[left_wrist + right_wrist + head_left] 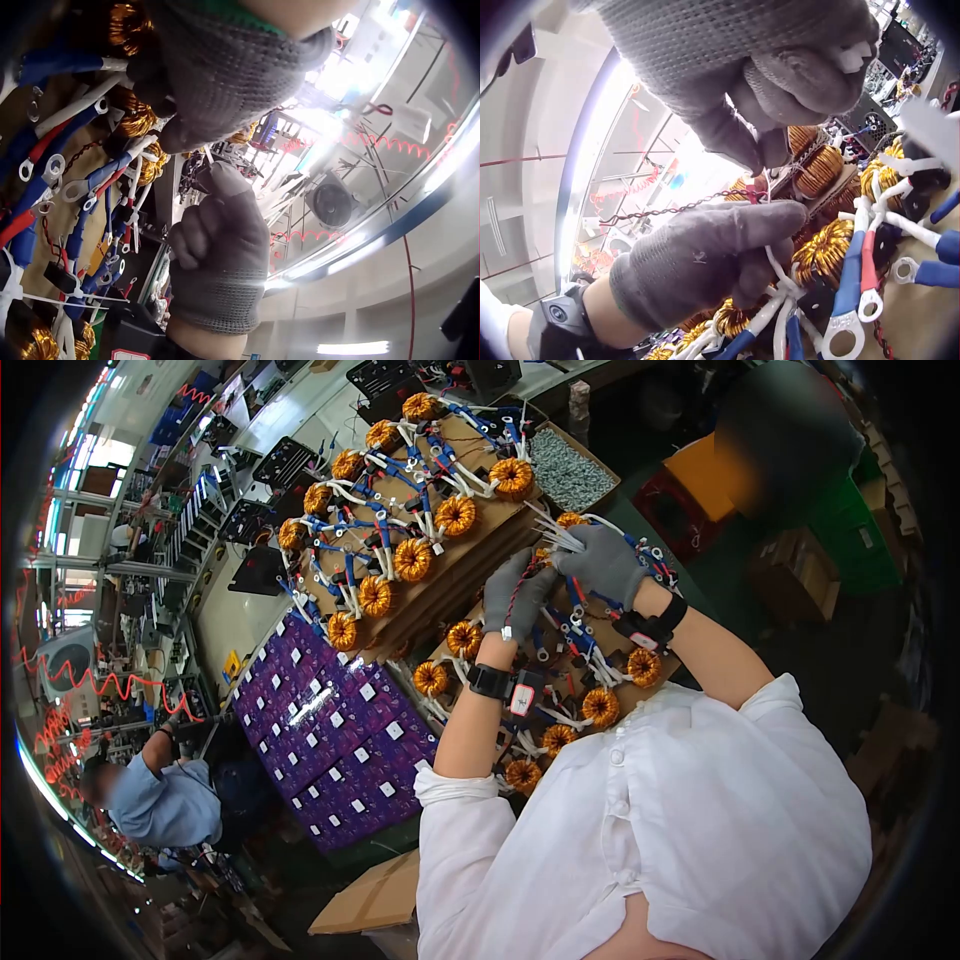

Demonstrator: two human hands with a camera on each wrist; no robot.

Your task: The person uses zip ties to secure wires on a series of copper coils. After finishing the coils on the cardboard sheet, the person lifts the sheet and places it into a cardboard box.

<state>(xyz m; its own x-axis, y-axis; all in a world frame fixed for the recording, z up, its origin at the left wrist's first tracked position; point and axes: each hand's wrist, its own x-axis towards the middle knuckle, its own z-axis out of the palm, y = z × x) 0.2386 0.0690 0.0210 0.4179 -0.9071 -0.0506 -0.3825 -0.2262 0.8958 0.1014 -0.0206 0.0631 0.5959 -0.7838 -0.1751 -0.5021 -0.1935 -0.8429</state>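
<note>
Both hands wear grey gloves and meet over a copper-wound toroid coil (543, 557). My left hand (515, 595) pinches a twisted red-and-black wire (682, 208) at its connection; the wire trails back over the glove. My right hand (605, 565) grips a bundle of white cable ties (560, 535), their tails fanning out past the fingers. Between the fingertips of both hands runs one white cable tie (769, 187), with the right thumb and forefinger on its upper part. Just below the left fingers sits another coil (823, 251) with white, blue and red leads ending in ring terminals (845, 334).
Stacked cardboard (480, 560) carries rows of coils (413, 560) with leads. A box of small metal parts (570, 472) stands behind. Purple panels with white labels (330, 730) lie to the left. Another person (165, 800) works at the far left; cartons (795, 575) stand right.
</note>
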